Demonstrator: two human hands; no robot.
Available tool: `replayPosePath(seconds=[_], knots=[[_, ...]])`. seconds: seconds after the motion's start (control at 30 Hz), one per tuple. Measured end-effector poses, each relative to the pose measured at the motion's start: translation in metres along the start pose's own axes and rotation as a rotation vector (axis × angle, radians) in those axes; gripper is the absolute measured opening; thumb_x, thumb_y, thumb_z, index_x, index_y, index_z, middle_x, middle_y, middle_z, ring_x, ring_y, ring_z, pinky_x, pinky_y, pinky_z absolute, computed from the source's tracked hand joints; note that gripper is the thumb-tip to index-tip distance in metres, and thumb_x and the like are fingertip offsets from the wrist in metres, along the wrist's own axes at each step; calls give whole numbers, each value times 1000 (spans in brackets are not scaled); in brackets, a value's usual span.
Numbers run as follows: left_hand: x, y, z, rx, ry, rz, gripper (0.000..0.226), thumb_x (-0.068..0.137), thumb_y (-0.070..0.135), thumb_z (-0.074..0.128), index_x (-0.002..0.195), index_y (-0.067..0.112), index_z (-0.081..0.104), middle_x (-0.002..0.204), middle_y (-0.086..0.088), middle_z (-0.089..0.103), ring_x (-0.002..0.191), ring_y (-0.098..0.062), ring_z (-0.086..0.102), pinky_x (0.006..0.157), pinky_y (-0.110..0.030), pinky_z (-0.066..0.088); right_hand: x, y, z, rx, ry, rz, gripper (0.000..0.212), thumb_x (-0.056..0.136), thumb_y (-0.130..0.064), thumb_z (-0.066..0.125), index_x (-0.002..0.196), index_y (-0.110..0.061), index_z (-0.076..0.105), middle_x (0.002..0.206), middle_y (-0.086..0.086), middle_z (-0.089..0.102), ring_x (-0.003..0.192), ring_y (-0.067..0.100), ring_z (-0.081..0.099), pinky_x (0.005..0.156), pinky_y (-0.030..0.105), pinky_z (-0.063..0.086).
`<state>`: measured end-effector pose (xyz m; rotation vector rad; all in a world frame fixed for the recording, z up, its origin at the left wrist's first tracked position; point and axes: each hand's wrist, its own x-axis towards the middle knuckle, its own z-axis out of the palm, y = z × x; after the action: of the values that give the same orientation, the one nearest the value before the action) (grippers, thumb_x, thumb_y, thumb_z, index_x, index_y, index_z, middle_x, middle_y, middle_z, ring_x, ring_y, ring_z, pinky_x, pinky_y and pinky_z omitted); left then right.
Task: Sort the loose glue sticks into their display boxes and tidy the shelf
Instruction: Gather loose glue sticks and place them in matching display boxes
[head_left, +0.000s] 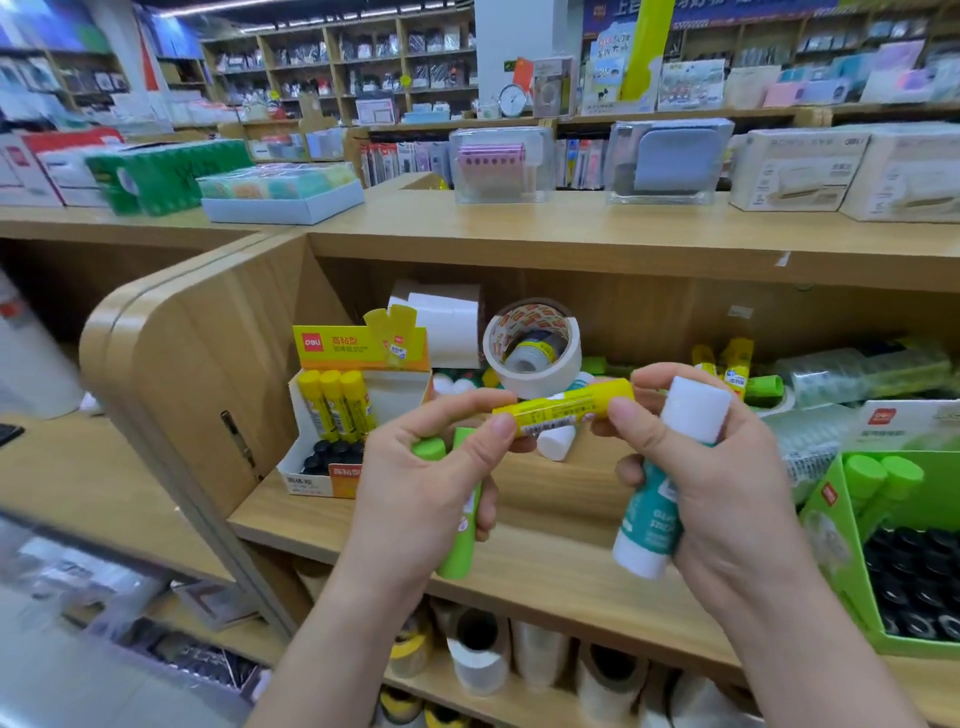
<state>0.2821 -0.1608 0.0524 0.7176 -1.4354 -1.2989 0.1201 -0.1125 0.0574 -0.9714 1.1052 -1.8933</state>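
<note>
"deli" logo and "高粘型" on the yellow display box (358, 344).

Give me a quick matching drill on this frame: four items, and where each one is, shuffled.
Items:
1. yellow glue stick
2. green glue stick
3. white-capped teal glue stick
4. big tape roll

Places:
A. in the right hand alone
B. on the shelf, at the back
C. between the fingertips of both hands
D. in the left hand alone

Pairs: 1-C, 2-D, 3-A, 4-B
</note>
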Motion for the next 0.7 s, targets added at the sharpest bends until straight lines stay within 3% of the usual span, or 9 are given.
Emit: replayPosePath(seconds=[0.17, 0.37, 0.43, 0.53, 0.6, 0.7], knots=[[-9, -5, -12, 19, 38, -12, 19, 72, 21, 72, 90, 20, 74, 83, -14, 73, 37, -19, 44, 38, -22, 39, 0, 7, 14, -20, -13, 22, 12, 67, -18, 72, 76, -18, 63, 69, 2, 68, 68, 27, 58, 44, 22, 44], [-20, -5, -38, 218, 177, -15, 24, 80, 2, 73, 90, 24, 71, 82, 1, 73, 40, -16, 48, 40, -23, 41, -1, 17, 39, -121, -42, -11, 10, 71, -15, 74, 76, -16, 66, 71, 5, 69, 58, 12, 62, 48, 22, 49], [-20, -9, -57, 398, 261, 10, 28, 83, 9, 72, 99, 31, 70, 86, 12, 73, 53, -7, 58, 50, -25, 50, 1, 16, 49, -175, -31, -63, 11, 76, -9, 75, 81, -12, 66, 68, 3, 67, 54, 12, 61, 51, 21, 51], [-14, -16, -88, 809, 363, -25, 34, 85, 27, 71, 115, 41, 65, 105, 18, 70, 92, -2, 64, 84, -26, 54, 11, 12, 65, -280, -47, -178, 12, 79, -5, 74, 87, -9, 66, 69, 8, 67, 56, 16, 63, 54, 24, 53], [-11, -19, -96, 934, 322, -90, 39, 86, 32, 69, 123, 40, 61, 113, 16, 67, 100, -1, 58, 89, -16, 45, 20, 15, 77, -396, -58, -275, 15, 77, -9, 77, 86, -14, 66, 73, 5, 68, 65, 22, 66, 57, 30, 55], [-9, -24, -98, 1027, 217, -139, 31, 89, 34, 65, 120, 38, 65, 115, 16, 66, 104, -4, 57, 88, -17, 43, 34, 29, 95, -592, -81, -404, 17, 76, -15, 79, 86, -17, 65, 80, -4, 67, 74, 19, 64, 65, 33, 53]])
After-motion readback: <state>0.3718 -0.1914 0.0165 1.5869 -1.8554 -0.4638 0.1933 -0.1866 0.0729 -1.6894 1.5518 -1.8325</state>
